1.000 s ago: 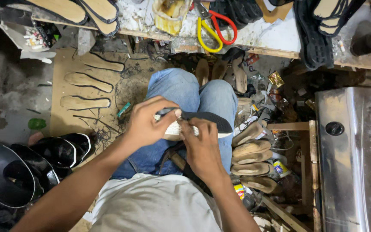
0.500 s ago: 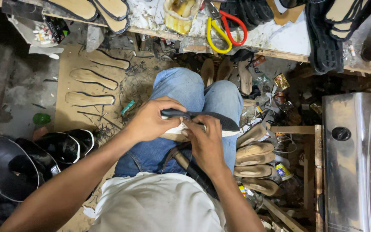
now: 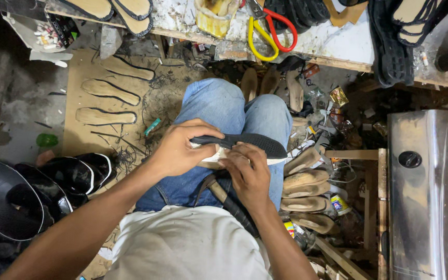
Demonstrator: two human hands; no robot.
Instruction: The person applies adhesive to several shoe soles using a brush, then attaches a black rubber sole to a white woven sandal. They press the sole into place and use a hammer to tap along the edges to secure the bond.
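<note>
Head view looks straight down on our lap, where we sit in blue jeans (image 3: 219,111) and a white shirt. Our left hand (image 3: 182,148) is curled shut around the heel end of a long black textured rubber shoe sole (image 3: 245,141), which lies across our thighs with its toe pointing to our right. Our right hand (image 3: 247,173) is closed too, its fingertips (image 3: 239,151) pressing on the sole's near edge and on the pale layer just beneath it. A stack of tan insoles (image 3: 307,181) rests just beside our right knee. Flat tan sole cut-outs (image 3: 107,103) lie on a brown board on the floor to our left. Scissors with one yellow and one red handle (image 3: 273,31) sit on the paint-splashed table (image 3: 338,41) ahead.
</note>
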